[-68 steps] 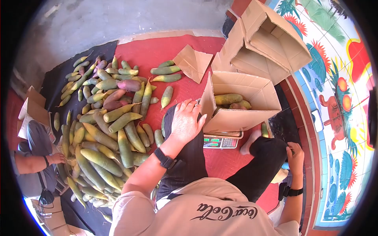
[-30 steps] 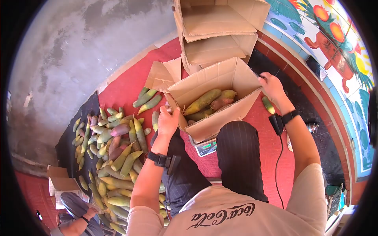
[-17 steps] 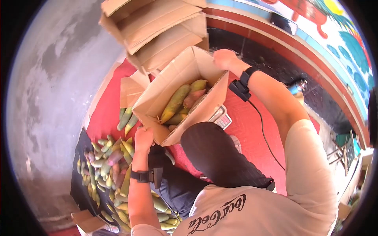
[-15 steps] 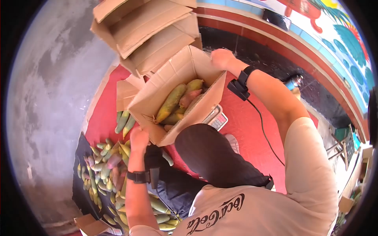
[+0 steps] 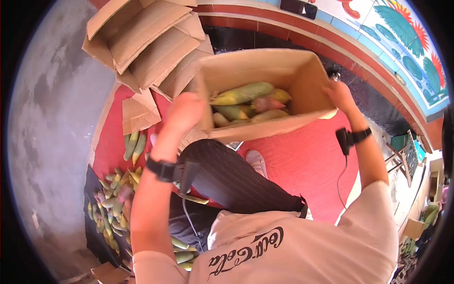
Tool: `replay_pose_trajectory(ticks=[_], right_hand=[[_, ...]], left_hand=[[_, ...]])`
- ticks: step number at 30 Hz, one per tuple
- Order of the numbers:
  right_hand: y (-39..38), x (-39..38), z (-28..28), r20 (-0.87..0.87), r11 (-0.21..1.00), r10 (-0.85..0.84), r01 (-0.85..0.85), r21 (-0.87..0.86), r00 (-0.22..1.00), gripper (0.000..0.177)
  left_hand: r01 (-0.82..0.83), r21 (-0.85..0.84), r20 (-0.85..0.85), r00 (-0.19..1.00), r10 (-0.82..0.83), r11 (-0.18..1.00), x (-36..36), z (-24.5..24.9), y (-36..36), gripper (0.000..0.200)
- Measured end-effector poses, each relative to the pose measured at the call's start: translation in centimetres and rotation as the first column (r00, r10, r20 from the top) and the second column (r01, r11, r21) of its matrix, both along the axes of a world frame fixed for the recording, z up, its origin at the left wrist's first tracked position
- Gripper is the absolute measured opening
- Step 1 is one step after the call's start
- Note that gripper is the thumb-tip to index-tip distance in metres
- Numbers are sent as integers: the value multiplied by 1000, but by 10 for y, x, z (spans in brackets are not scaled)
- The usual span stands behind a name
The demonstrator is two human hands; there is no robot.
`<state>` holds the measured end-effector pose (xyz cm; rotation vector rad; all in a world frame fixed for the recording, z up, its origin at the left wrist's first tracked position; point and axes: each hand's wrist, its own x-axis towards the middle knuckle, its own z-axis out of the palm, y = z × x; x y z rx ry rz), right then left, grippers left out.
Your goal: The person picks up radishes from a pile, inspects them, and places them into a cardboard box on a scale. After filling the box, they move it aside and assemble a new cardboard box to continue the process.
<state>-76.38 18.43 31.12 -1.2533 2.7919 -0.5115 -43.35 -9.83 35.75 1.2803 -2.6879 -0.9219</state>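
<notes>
A cardboard box (image 5: 267, 128) with its top open is held up in front of me between my two hands. My left hand (image 5: 186, 111) is closed at its left end, blurred by motion. My right hand (image 5: 339, 95) grips the right end near the upper edge, with the fingers partly hidden. Inside lie several thick yellow-green cucumber-like vegetables (image 5: 248, 93) and a pinkish one (image 5: 266, 104). Below the box, a small part of a pale device (image 5: 235, 146) shows beside my leg.
Nested empty cardboard boxes (image 5: 151, 40) stand beyond my left hand. More vegetables (image 5: 116, 201) are heaped on a dark sheet at the left, and a few (image 5: 135, 144) lie on the red floor covering (image 5: 302, 165). A tiled, painted wall (image 5: 378, 42) runs along the far right.
Both hands have lifted the box and carried it to the right, turning it more level across my view. The pale device under it is now mostly hidden. My view has shifted to the right.
</notes>
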Motion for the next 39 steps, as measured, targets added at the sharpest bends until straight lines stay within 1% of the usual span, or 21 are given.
replay_pose_trajectory(ticks=[3,5,7,8,11,12,13,14,15,16,18,19,22,24,26,29,30,31,33,35,39], right_hand=[[81,-17,-22,-114,997,-74,78,25,991,30],[135,-31,-35,-144,957,-163,193,218,976,26],[179,-29,-35,-85,944,-249,261,202,965,27],[218,-49,-57,-210,964,-167,204,172,963,30],[263,-33,-42,-256,870,-268,348,350,929,29],[274,-32,-42,-258,850,-278,362,382,925,28],[286,-30,-44,-256,827,-293,378,416,921,27],[296,-28,-49,-277,806,-291,390,445,916,26],[311,-23,-63,-288,782,-294,403,476,911,25],[339,-16,-82,-277,781,-301,402,478,913,25],[385,-28,-109,-238,702,-428,487,520,872,22],[389,-39,-119,-229,706,-433,486,515,872,22],[418,-55,-140,-278,640,-351,445,626,894,21],[359,-44,-100,-315,618,-493,582,529,811,24],[309,-46,-73,-229,800,-463,515,307,856,30],[229,-64,-51,-74,991,-128,126,-33,989,32],[187,-51,-31,103,983,-90,105,-150,991,31],[137,-16,2,447,918,-132,280,-282,885,30],[67,24,47,643,872,-99,377,-312,759,31],[20,41,61,682,824,130,304,-477,719,36],[-62,48,28,785,695,298,441,-568,543,30]], left_hand=[[177,10,175,969,-176,984,-49,-6,54,25],[216,45,150,964,-220,975,-73,-26,91,24],[294,63,128,945,-300,954,-93,-58,123,22],[304,95,123,941,-314,948,-98,-62,142,20],[315,421,242,865,-440,851,-121,-111,179,19],[364,542,227,804,-549,757,-131,-131,191,19],[482,473,212,750,-626,738,-133,-118,206,20],[619,350,-148,778,-611,703,-144,-156,222,20],[493,475,37,816,-576,729,-146,-82,223,21],[492,478,48,812,-581,727,-156,-88,221,21],[704,241,-68,699,-712,668,-175,-107,211,36],[661,166,-125,750,-650,731,-148,-53,192,39],[631,69,-164,771,-615,773,-114,-10,140,46],[444,221,-229,889,-396,868,-82,4,101,39],[399,86,-187,907,-378,913,-38,28,68,37],[248,77,-190,955,-230,966,35,46,36,37],[209,55,-184,963,-196,976,59,46,28,37],[169,31,-179,971,-161,985,84,46,23,38],[20,-64,-158,987,-30,998,133,22,13,36],[-78,-218,73,993,96,973,166,14,21,34],[-161,-451,-48,987,156,878,238,-56,24,34]])
